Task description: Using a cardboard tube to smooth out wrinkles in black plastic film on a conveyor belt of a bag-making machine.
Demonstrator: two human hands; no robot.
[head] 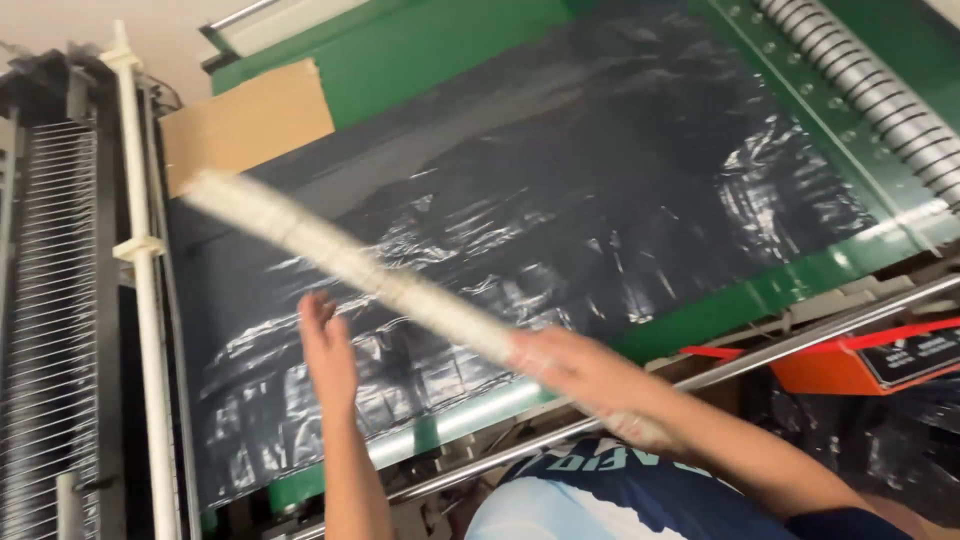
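Your right hand (pixel 580 375) grips a long pale stick (pixel 340 265) slanting far-left over the black plastic sheet (pixel 560 190) already spread on the green machine table (pixel 450 60), while your left hand (pixel 325 345), fingers open, hovers above its wrinkled near-left part.

bright overhead light; glare streaks on black plastic sheet (pixel 520 200); heavy motion blur, esp. lower centre.

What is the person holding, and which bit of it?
The right hand grips a long pale stick at its near end; the rest reaches out over the black plastic sheet. The left hand is open and holds nothing.
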